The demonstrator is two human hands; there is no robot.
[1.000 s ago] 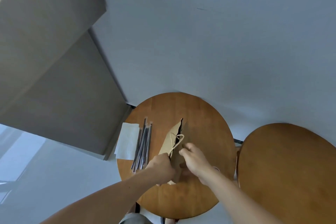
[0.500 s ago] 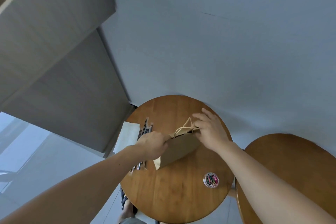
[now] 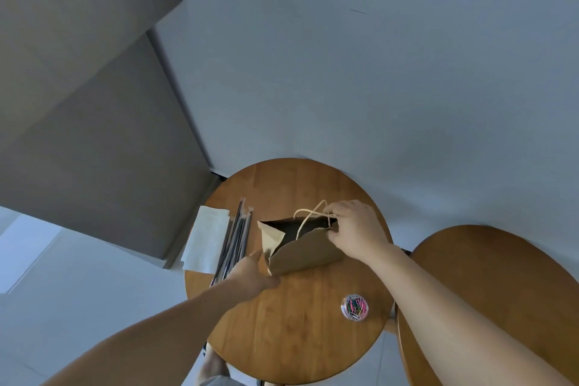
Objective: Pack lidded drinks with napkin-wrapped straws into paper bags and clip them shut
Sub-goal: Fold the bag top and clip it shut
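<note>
1. The step in hand looks like opening the paper bag (image 3: 308,252) — it sits tilted near the middle of the table (image 3: 291,345), its mouth spread wide and dark inside; nothing can be seen in it.
2. The right hand (image 3: 354,229) is clamped on the bag's rim at the end towards the right edge, fingers curled over the paper beside the cord handle (image 3: 308,216); the left hand (image 3: 250,274) pinches the folded side panel at the end towards the left edge.
3. The next move, as I judge it, is to square the base so the bag stands by itself, then free one hand for a drink; no lidded drink shows anywhere in view, so it would have to come from outside the frame.
4. A bundle of straws (image 3: 235,244) lies along the left edge, just beside the bag; a stack of white napkins (image 3: 206,238) lies against the straws and overhangs that edge; a clear tub of paper clips (image 3: 354,307) sits towards the near right edge, well apart from the bag; a second table (image 3: 476,279) stands to the right.
5. Both hands are taken up by the bag — letting go too soon may let it slump shut; the straws lie close under the left wrist and could be swept off the left edge.
</note>
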